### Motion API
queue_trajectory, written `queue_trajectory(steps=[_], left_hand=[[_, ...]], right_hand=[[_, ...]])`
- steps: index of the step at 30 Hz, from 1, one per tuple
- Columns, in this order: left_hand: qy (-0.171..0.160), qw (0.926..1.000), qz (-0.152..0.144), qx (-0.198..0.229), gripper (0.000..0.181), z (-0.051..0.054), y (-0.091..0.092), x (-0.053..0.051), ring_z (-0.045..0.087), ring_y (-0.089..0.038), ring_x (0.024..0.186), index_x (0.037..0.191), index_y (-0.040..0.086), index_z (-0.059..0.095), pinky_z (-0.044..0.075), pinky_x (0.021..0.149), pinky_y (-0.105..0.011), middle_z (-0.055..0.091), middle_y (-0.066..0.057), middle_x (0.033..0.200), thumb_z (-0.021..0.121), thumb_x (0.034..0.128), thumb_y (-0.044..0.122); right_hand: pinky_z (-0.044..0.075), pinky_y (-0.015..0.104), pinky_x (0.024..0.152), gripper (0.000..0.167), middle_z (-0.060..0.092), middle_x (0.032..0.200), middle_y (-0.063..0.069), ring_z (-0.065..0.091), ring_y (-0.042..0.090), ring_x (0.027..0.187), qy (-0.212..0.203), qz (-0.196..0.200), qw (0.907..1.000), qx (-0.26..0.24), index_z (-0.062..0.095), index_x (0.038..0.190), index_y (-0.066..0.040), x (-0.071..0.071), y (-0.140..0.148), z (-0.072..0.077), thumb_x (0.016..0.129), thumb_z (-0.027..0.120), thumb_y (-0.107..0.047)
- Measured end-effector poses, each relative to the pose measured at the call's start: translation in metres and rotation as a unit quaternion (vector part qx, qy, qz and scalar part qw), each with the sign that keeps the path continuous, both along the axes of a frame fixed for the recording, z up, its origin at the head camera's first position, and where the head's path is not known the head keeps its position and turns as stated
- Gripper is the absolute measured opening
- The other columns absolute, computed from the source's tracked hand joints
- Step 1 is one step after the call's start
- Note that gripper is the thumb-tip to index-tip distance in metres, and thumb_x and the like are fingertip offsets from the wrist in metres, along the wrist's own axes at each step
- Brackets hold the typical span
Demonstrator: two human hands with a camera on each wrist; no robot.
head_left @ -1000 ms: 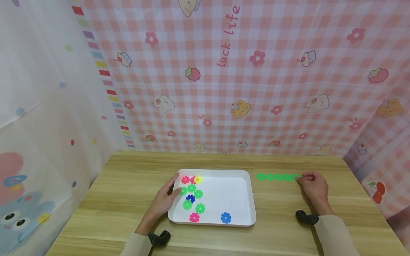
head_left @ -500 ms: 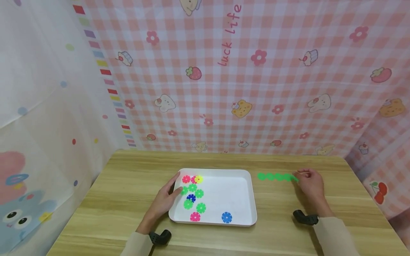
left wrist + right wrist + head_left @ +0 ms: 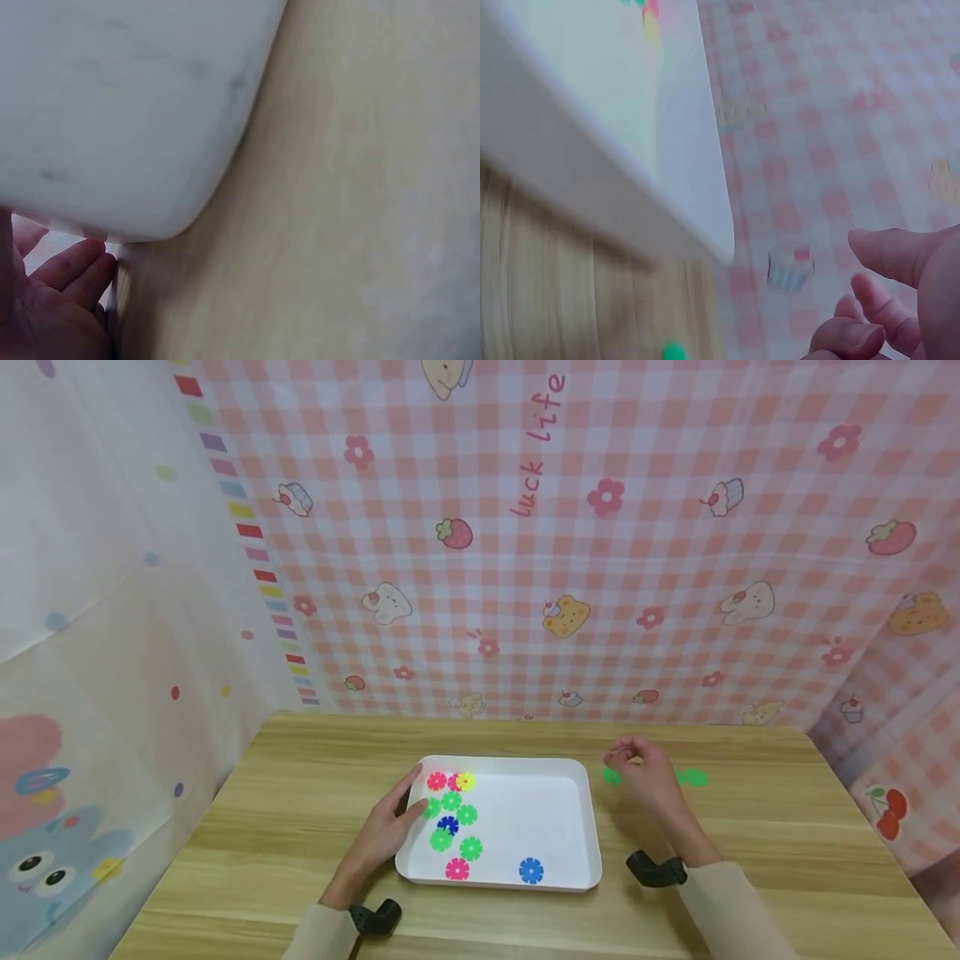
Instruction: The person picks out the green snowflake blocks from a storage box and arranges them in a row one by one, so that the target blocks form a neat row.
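Observation:
In the head view a white tray [image 3: 532,814] lies on the table. My left hand [image 3: 381,833] grips its left wall, thumb over the rim and fingers outside; the left wrist view shows those fingers [image 3: 82,270] against the tray's outer side. My right hand [image 3: 651,777], loosely bent and holding nothing, hovers over a row of green snowflake discs [image 3: 697,778] right of the tray. It hides the middle of that row. Thumb and fingers stand apart in the right wrist view. Inside the tray are several green discs [image 3: 470,848], pink discs [image 3: 457,869] and a yellow disc [image 3: 466,781].
A dark blue disc [image 3: 447,824] lies among the green ones, partly covered. One lighter blue disc [image 3: 531,870] sits alone by the tray's near wall. The wooden table [image 3: 247,860] ends at a pink checked cloth [image 3: 525,677] behind.
My right hand has let go of the disc at the row's right end and moved left, to above the row's left part. The left hand and tray stay put.

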State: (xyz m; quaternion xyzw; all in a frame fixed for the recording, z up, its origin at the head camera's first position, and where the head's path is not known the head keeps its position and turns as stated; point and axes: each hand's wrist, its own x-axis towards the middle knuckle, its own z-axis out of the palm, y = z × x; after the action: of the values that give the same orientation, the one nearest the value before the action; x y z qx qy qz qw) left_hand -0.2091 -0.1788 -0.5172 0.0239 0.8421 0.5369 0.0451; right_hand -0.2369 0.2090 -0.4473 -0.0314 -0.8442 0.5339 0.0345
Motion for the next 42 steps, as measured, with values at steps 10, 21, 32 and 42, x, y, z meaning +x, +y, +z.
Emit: queue_trajectory(steps=[10,21,32,42], left_hand=[[0.008,1.0000,0.000,-0.003,0.057,-0.001,0.001,-0.001,0.016,-0.030,0.152,0.157,0.026,0.031,0.012,0.122,-0.052,0.023,-0.007,0.164,0.052,0.1037,0.023],[0.013,0.9999,-0.008,-0.004,0.057,-0.001,0.002,-0.002,0.016,-0.028,0.152,0.157,0.025,0.030,0.013,0.123,-0.050,0.024,-0.007,0.164,0.052,0.1038,0.023],[0.012,0.9999,-0.003,-0.010,0.058,-0.002,0.002,-0.001,0.017,-0.029,0.152,0.157,0.025,0.030,0.013,0.123,-0.050,0.024,-0.007,0.164,0.052,0.1036,0.023],[0.001,0.9999,-0.004,-0.010,0.058,-0.001,0.000,0.000,0.015,-0.028,0.152,0.157,0.028,0.030,0.013,0.123,-0.051,0.022,-0.004,0.165,0.052,0.1036,0.025]], right_hand=[[0.047,0.026,0.061,0.023,0.060,0.092,0.006,0.055,0.019,0.074,-0.021,0.082,0.9963,0.018,0.066,0.106,-0.006,0.009,-0.068,-0.001,0.090,0.073,-0.021],[0.043,0.028,0.062,0.023,0.061,0.084,-0.001,0.051,0.017,0.071,-0.046,0.200,0.9766,0.066,0.066,0.106,-0.008,0.027,-0.126,-0.019,0.089,0.075,-0.022],[0.041,0.026,0.061,0.021,0.060,0.085,-0.001,0.051,0.016,0.074,-0.063,0.278,0.9561,0.068,0.068,0.102,-0.010,0.032,-0.144,-0.036,0.086,0.077,-0.018],[0.038,0.025,0.064,0.019,0.058,0.082,0.002,0.047,0.014,0.074,-0.043,0.290,0.9518,0.090,0.070,0.097,-0.010,0.033,-0.149,-0.045,0.081,0.081,-0.014]])
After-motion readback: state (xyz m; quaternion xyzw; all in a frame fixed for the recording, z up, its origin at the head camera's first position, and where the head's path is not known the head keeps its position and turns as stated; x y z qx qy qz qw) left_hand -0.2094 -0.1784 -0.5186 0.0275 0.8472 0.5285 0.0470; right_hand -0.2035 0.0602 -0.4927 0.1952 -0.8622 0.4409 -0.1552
